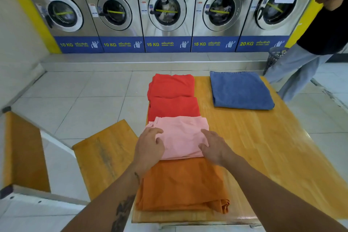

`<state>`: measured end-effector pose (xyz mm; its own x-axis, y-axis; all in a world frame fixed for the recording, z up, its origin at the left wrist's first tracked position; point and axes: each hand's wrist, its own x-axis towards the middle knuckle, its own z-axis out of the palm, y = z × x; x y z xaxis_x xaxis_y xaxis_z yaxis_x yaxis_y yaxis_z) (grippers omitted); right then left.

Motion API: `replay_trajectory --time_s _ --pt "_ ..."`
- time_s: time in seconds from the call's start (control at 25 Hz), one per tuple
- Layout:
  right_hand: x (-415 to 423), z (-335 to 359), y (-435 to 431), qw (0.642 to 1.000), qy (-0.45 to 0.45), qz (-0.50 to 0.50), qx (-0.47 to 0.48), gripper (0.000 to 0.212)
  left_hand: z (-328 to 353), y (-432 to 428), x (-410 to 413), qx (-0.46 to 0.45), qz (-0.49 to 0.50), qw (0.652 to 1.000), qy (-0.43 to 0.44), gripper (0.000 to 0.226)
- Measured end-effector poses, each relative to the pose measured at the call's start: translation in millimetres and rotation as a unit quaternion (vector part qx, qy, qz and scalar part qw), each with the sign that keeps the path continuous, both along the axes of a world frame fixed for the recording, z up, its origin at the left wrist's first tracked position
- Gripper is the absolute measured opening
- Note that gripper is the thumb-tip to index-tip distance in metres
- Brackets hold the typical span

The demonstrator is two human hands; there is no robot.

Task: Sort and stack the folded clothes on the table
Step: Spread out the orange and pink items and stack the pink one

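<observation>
Along the left side of the wooden table (pixel 263 147) lies a row of folded clothes: a red one (pixel 172 84) at the far end, a second red one (pixel 174 106), a pink one (pixel 181 135) and an orange one (pixel 180 184) nearest me. A folded blue denim piece (pixel 240 90) lies apart at the far right. My left hand (pixel 150 147) rests on the pink garment's left edge, fingers curled onto it. My right hand (pixel 214 147) lies on its right edge, fingers spread. Whether either hand grips the cloth is unclear.
A wooden bench (pixel 105 154) stands left of the table, and another wooden surface (pixel 22 150) lies at the far left. A row of washing machines (pixel 166 11) lines the back wall. A person in black top and jeans (pixel 310 47) stands at the far right beside a dark basket (pixel 275 56).
</observation>
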<state>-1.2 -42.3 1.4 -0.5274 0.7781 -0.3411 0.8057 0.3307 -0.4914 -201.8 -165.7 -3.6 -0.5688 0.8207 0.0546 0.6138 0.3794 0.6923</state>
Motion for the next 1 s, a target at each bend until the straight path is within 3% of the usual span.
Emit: replay_trajectory --time_s 0.08,0.2,0.32,0.48,0.6,0.76,1.0 --pt "6.3 4.7 0.7 0.997 0.049 -0.034 -0.038 0.064 4.3 -12.7 5.8 0.003 0.048 0.998 -0.046 0.036" --pt "7.7 8.1 6.7 0.993 0.067 -0.070 -0.063 0.063 2.0 -18.8 3.3 -0.060 0.107 0.986 -0.115 0.048" --pt "2.6 2.8 11.5 0.989 0.073 -0.100 -0.075 0.065 -12.3 -19.4 -2.8 -0.138 0.100 0.975 -0.139 0.063" --pt "-14.0 -8.0 16.6 0.980 0.092 -0.154 -0.092 0.068 -26.7 -5.6 -13.0 -0.154 0.091 0.971 -0.161 0.069" --pt "-26.8 -16.1 20.8 0.963 0.124 -0.212 -0.111 0.068 -31.6 6.6 -20.7 -0.130 0.085 0.973 -0.170 0.067" --pt "-36.8 -14.8 18.6 0.941 0.178 -0.265 -0.111 0.070 -33.3 18.0 -22.6 -0.053 0.088 0.963 -0.248 0.068" --pt "-45.9 7.3 8.9 0.956 0.215 -0.198 -0.009 0.062 -8.5 35.4 -32.2 0.024 0.057 0.965 -0.256 0.066"
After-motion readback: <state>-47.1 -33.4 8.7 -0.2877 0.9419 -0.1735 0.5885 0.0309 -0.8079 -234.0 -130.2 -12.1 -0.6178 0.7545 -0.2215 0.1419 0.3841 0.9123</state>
